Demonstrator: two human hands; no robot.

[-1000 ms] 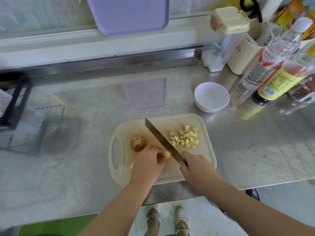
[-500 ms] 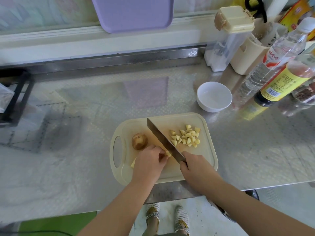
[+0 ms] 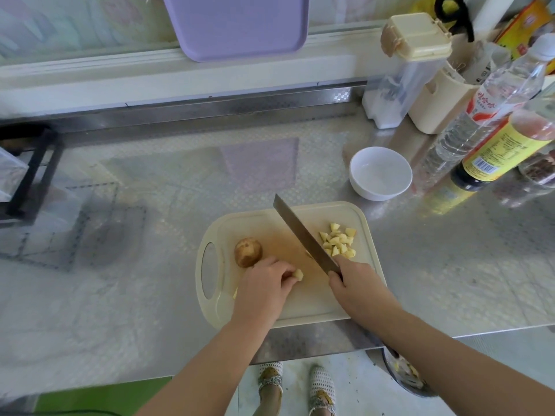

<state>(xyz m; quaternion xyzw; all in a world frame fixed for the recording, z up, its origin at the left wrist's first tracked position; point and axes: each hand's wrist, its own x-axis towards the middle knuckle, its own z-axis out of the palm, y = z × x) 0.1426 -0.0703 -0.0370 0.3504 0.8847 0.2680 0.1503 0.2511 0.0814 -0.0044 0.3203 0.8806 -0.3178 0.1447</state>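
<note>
left hand (image 3: pixel 264 285) pinches potato piece (image 3: pixel 298 274) on cutting board (image 3: pixel 312 307), near-left of the blade. right hand (image 3: pixel 354 283) wrapped round knife (image 3: pixel 303 234) handle; blade runs diagonally away-left, diced pile (image 3: pixel 338 244) just right of it.

The right hand (image 3: pixel 357 283) hides the knife (image 3: pixel 303 232) handle within its fingers; the left hand (image 3: pixel 264 283) fingertips cover most of the potato piece (image 3: pixel 298 274).
</note>
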